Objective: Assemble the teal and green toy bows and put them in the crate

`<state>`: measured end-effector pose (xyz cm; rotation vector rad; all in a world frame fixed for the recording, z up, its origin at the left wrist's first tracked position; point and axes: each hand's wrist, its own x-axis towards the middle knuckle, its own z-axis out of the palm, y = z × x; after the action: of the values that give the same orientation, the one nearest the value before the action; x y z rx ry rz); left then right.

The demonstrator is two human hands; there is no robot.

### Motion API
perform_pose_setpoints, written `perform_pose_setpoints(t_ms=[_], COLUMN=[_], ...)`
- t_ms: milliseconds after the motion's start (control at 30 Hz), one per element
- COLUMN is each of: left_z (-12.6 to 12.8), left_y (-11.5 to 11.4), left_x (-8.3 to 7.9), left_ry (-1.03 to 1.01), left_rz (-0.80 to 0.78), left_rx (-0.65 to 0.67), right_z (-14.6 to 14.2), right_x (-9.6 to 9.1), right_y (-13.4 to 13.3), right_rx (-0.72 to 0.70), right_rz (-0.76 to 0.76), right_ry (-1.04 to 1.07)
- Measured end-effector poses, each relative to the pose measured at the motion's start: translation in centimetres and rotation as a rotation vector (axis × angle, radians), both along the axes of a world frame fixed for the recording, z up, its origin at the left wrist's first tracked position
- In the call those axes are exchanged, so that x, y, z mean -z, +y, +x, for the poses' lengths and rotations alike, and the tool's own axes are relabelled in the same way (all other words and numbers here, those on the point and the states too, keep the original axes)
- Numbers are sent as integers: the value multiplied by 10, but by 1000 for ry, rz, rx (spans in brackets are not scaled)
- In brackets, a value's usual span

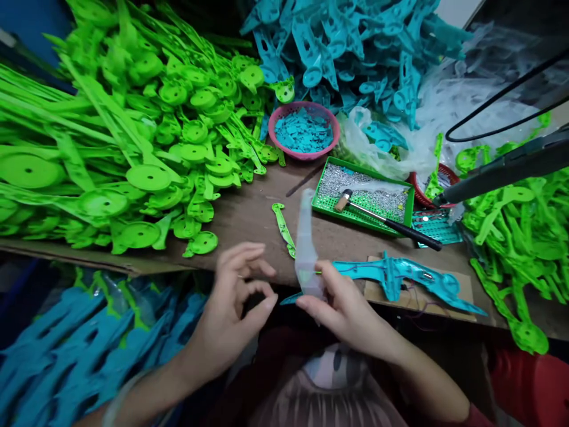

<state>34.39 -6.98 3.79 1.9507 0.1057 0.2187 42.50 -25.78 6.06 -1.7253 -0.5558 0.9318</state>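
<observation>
My right hand point(349, 311) pinches a translucent white plastic blade point(306, 237) near its lower end, and the blade stands upright. My left hand point(237, 302) is to the left of it, fingers loosely curled and apart, with nothing visible in them. Behind the blade a small bright green part point(283, 228) lies on the table. A blue toy sword-like body point(395, 276) with thin wires lies just beyond my right hand, on a piece of cardboard point(462, 290). A blue tip point(291, 298) shows below the blade; what it belongs to is hidden.
Green plastic parts point(151, 148) pile high at left, blue ones point(347, 47) behind. A pink bowl point(304, 154) holds small blue pieces. A hammer point(386, 222) rests across a green tray point(317, 204) of small metal pieces. A dark tool arm point(511, 166) reaches in from the right.
</observation>
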Motion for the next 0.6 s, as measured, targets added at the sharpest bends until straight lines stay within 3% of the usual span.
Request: perform_pose_setpoints(t_ms=[67,100,167,233,300,433,600], left_z=[0,3,12,25,36,46,49], left_y=[-5,-5,1,13,23,23,15], left_x=[3,6,11,16,21,29,36], left_ry=[285,354,397,391,458,658,717], left_rz=[-330,-422,-512,-553,-558,-511,-477], left_rx=[72,77,-81,-248,-294,-144,-76], right_z=[2,4,7,11,16,17,16], right_x=[6,10,22,34,45,60,66], right_y=[-1,0,1,-1,-9,-24,-25], right_rx=[-149,-207,-158,-3,38,-167,-219], right_rz=[-121,-143,-153,-193,-244,-225,-144], right_ry=[-205,-245,-324,-500,-728,-931,-891])
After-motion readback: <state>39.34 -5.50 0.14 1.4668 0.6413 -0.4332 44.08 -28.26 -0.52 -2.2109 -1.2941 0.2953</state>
